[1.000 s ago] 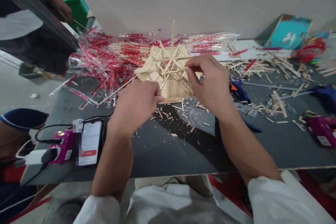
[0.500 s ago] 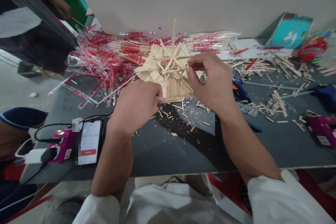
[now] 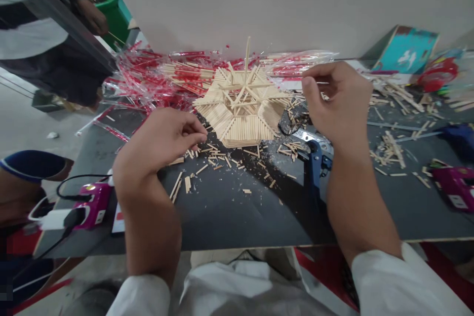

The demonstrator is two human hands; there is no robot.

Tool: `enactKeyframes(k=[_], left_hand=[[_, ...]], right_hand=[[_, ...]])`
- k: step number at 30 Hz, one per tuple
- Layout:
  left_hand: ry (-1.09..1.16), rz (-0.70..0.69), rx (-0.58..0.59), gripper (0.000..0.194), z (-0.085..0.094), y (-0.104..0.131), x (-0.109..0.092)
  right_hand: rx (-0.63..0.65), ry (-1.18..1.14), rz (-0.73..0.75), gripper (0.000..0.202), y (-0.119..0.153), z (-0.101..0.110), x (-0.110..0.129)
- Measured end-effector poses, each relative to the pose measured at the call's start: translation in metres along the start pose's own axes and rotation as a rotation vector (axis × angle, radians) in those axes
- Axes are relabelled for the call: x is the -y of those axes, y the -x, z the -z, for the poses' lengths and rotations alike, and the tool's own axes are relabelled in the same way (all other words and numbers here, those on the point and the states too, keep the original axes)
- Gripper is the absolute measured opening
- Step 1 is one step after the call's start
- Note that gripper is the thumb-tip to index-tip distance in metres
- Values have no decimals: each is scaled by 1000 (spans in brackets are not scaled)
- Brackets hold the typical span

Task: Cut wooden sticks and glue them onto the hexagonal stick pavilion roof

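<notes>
A star-like structure of pale wooden sticks [image 3: 246,126] stands on the dark table, with one stick rising upright from its top. To its left is my left hand [image 3: 159,138], its fingers curled and thumb near the fingertips; whether anything lies between them is too small to tell. My right hand [image 3: 338,101] hovers to the right of the structure, thumb and fingers apart, with nothing visible in it. Neither hand touches the structure. Under my right hand lies a blue-handled tool [image 3: 315,165] with a metal blade.
Red-and-clear wrappers [image 3: 137,76] pile up behind on the left. Stick scraps [image 3: 393,148] litter the dark table [image 3: 237,222]. A purple power adapter [image 3: 92,202] and a partly hidden phone [image 3: 118,222] sit at left. A teal box [image 3: 407,49] stands at back right. Another person [image 3: 40,49] is at far left.
Both hands have come away from the stick structure, the left one moving left and the right one moving right. The blue-handled tool shows more, while my left arm now covers most of the phone.
</notes>
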State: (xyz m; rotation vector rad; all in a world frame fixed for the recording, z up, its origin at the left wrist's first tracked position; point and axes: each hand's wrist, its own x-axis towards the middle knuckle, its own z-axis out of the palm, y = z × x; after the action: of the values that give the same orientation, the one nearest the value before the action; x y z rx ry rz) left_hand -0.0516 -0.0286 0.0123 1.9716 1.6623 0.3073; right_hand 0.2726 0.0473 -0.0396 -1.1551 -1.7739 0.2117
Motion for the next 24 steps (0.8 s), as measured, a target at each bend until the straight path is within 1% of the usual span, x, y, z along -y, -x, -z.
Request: enactKeyframes(k=[3,6,9,12,15,18,21,23,24], left_hand=[[51,54,-101,21,0,-5,11],[76,97,-214,23,-6,-12,16],[94,143,-272,23,-14,-21,18],[135,207,-250,17,-19,-27,20],[156,217,-181,17,-21,-31,23],[157,199,-107,23,-21,-35,28],[164,268,-64,27,-26,-40,35],[123,328,-20,34,-29,-43,39],[69,345,3,40,-30,-45,41]], right_hand=[[-1,8,-44,22,-2,-2,-13],[22,21,-72,17,-2,-9,-24],[56,31,-99,14,-2,-17,-32],[83,44,-126,11,-1,-22,-35],[101,36,-139,9,-1,-25,-34],[96,18,-156,10,-1,-27,-37],[80,-3,-159,15,0,-30,-43],[76,-15,-152,16,0,-31,-43],[72,-25,-143,16,0,-30,-40]])
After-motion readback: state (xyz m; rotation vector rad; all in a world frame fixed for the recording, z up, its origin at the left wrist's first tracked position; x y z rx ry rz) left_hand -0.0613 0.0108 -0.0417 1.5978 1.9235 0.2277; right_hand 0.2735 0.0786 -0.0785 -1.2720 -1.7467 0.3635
